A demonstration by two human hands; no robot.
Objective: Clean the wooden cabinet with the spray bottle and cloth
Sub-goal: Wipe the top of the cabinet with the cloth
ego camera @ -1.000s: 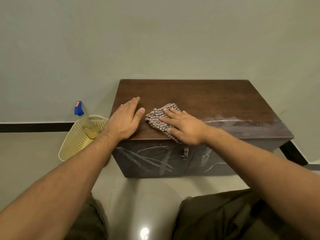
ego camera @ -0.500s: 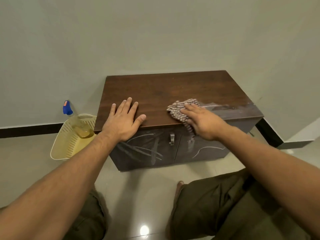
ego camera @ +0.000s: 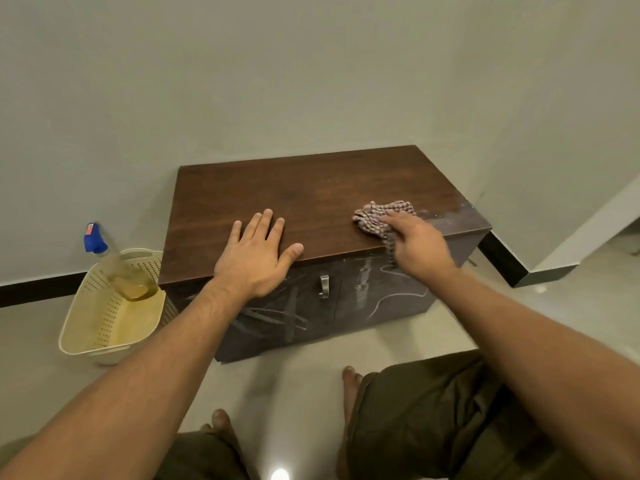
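A low dark-brown wooden cabinet (ego camera: 311, 188) stands against the wall, its two front doors streaked with pale smears. My left hand (ego camera: 256, 258) lies flat and open on the front left of its top, thumb over the edge. My right hand (ego camera: 415, 244) presses a checked brown-and-white cloth (ego camera: 377, 216) against the top near the front right; part of the cloth hangs over the front edge. A dusty pale patch (ego camera: 453, 216) shows on the top to the right of the cloth. The spray bottle (ego camera: 104, 258), with a blue nozzle and yellowish liquid, stands in a basket left of the cabinet.
A cream perforated plastic basket (ego camera: 100, 327) sits on the tiled floor by the cabinet's left side. A metal handle (ego camera: 324, 286) is at the middle of the doors. The wall with a black skirting (ego camera: 502, 261) juts out at right. My knees and bare feet are below.
My right hand has slid the cloth rightwards along the front of the cabinet top, from near my left hand towards the right end. My left hand has stayed flat on the top.
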